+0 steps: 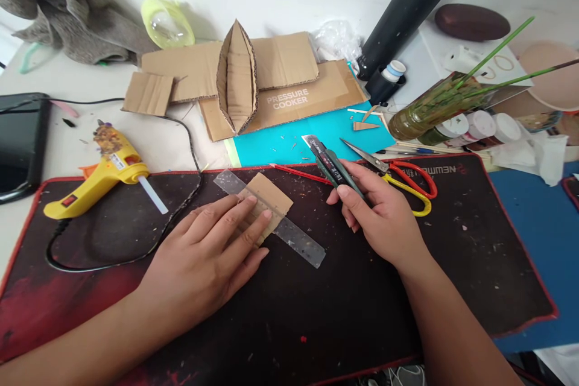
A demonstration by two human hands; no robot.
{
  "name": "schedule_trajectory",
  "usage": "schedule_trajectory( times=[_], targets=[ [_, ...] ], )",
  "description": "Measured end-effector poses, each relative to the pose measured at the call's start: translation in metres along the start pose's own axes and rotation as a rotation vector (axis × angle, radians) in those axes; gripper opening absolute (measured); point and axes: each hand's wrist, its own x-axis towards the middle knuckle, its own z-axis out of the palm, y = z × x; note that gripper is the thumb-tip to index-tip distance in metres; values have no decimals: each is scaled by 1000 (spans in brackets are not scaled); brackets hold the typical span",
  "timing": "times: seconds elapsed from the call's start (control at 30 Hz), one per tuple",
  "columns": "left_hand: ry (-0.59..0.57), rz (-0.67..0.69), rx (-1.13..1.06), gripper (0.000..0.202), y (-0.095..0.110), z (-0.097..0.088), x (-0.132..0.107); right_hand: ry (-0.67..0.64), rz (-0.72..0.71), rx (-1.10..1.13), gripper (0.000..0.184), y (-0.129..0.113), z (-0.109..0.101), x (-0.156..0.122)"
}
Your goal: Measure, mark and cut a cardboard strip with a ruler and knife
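Observation:
My left hand (212,247) lies with fingers stretched out over a clear plastic ruler (301,242), pressing it onto a small piece of cardboard (274,193) on the dark mat. The ruler crosses the cardboard at a slant, and my fingers cover part of both. In my right hand (373,205) is a dark green utility knife (332,166), its blade out and pointing up and to the left, apart from the cardboard. Just beyond that hand are scissors (409,178) with red and yellow handles. A red pencil (301,173) lies behind the ruler, partly hidden by the knife.
A yellow glue gun (102,175) with its black cord (192,193) rests at the left. Behind the mat (289,325) stand a pointed-oval cardboard form (237,81) and flat cardboard pieces (287,60). A bottle holding green stems (407,117) and paint jars (479,126) are at the right.

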Motion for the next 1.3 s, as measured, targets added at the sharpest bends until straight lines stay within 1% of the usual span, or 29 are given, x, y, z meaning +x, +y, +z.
schedule_trajectory(
  times=[0.23,0.5,1.3],
  targets=[
    [1,-17,-13,43,1,1,-1,-3,11,6,52,-1,-1,0],
    [-4,-1,10,41,1,-1,1,-2,10,10,51,-2,-1,0],
    [-19,2,7,46,1,1,-1,-5,2,3,51,-2,0,0]
  ],
)
